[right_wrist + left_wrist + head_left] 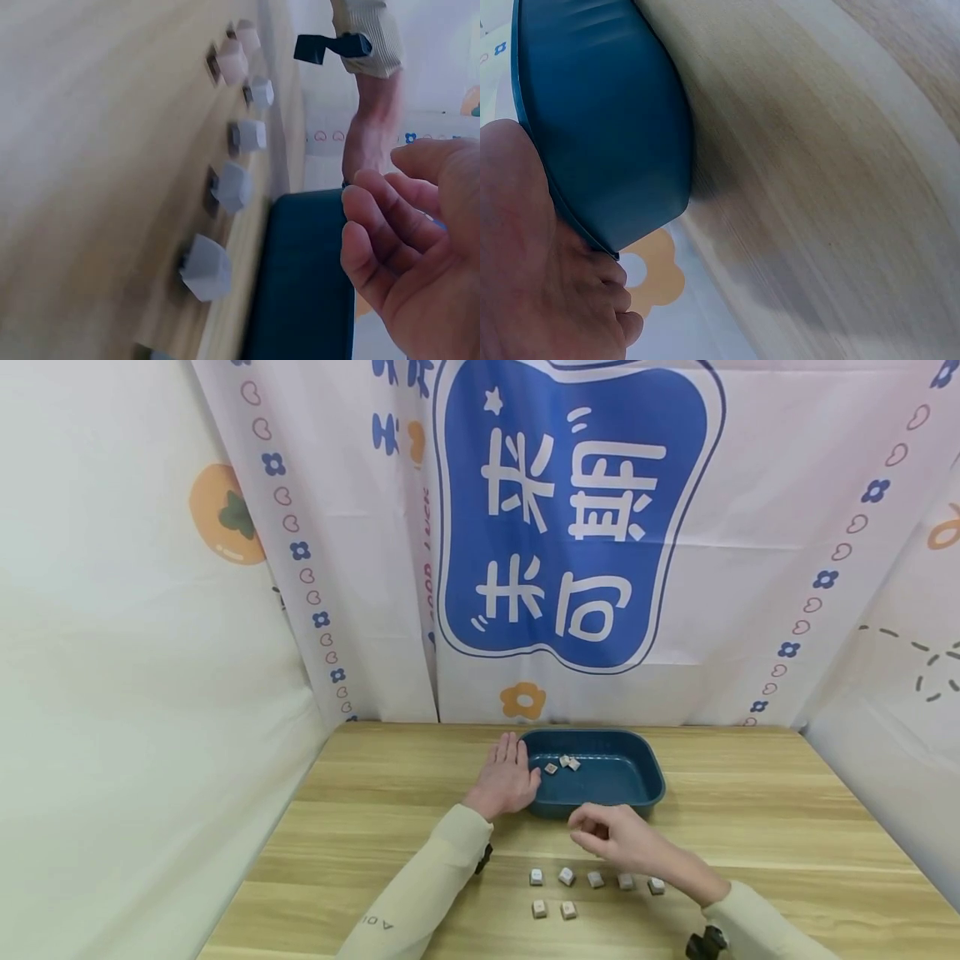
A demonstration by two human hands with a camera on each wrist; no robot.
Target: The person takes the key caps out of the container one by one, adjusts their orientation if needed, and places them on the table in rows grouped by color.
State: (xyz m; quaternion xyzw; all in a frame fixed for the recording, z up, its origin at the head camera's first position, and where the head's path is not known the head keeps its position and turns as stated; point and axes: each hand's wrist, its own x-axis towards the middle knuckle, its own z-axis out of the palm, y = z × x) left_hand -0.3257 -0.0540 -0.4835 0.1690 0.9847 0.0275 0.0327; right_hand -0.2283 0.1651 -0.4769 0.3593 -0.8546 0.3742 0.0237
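A dark teal plastic basin [600, 807] stands at the back of the table with three small keycaps [551, 769] inside, toward its left end. My left hand [508, 779] rests against the basin's left rim, its fingers straight; the left wrist view shows this hand [547, 262] along the rim. Just in front of the basin, my right hand [618, 837] is raised over the table. In the right wrist view its fingers [375, 217] are loosely curled, with nothing visible between them and the thumb. Below it, several white keycaps [566, 877] lie in two rows, the nearer row holding two.
The wood-grain table [375, 827] meets a printed cloth [375, 635] behind the basin. White cloth walls [135, 735] stand to the left and right. A black strap [334, 46] shows on the left wrist.
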